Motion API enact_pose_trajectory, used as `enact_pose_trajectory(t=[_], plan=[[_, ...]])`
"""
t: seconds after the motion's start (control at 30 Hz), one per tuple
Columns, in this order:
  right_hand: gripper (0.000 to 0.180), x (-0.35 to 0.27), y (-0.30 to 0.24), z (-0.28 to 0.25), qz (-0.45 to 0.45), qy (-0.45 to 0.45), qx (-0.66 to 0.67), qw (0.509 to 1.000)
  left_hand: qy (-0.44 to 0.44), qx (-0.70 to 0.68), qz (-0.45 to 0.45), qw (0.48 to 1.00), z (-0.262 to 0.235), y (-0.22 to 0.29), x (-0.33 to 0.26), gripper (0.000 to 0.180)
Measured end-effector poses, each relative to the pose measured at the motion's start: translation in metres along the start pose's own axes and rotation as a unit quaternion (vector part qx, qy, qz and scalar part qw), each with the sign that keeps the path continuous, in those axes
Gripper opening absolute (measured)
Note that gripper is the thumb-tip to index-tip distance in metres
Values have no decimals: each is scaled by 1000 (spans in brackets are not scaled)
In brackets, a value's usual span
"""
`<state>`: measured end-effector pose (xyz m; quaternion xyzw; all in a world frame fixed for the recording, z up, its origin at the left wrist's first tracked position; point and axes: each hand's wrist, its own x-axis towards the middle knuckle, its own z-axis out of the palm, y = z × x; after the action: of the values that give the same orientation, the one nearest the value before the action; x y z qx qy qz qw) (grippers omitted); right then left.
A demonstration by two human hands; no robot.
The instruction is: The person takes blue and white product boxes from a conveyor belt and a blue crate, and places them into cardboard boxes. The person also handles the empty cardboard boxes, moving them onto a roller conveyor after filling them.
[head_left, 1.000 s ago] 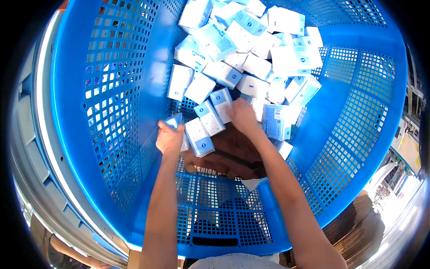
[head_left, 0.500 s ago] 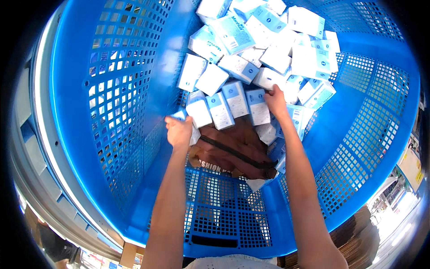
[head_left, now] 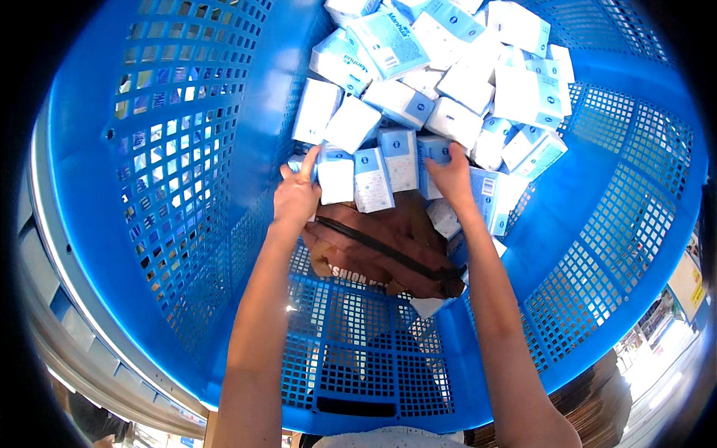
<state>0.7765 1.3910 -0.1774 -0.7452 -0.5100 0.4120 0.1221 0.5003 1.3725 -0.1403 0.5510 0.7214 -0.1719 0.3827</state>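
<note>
A big blue perforated plastic basket (head_left: 187, 224) fills the view. Several small white-and-light-blue boxes (head_left: 463, 82) are heaped at its far side. A short row of these boxes (head_left: 371, 179) stands side by side, pressed between my two hands. My left hand (head_left: 295, 198) clasps the left end of the row, fingers on the outermost box. My right hand (head_left: 450, 175) presses against the right end. Just below the row lies a brown bag (head_left: 388, 254) with a dark strap, on the basket floor.
A white scrap (head_left: 429, 306) lies by the bag's lower edge. The basket's grid floor (head_left: 351, 358) is bare near me. Outside the rim, grey shelving (head_left: 67, 328) shows at the left and brown cardboard (head_left: 597, 403) at the lower right.
Both hands have reached farther into the basket, toward the heap. The row of boxes between them has come along and lined up more evenly.
</note>
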Motion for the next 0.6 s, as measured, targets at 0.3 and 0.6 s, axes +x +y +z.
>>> enact_pose_trajectory(t=[0.3, 0.6], plan=[[61, 9, 17, 31, -13, -21, 70, 997, 30, -64, 11, 997, 10, -12, -6, 71], [37, -48, -64, -72, -25, 25, 156, 987, 162, -92, 83, 979, -72, 30, -104, 72]])
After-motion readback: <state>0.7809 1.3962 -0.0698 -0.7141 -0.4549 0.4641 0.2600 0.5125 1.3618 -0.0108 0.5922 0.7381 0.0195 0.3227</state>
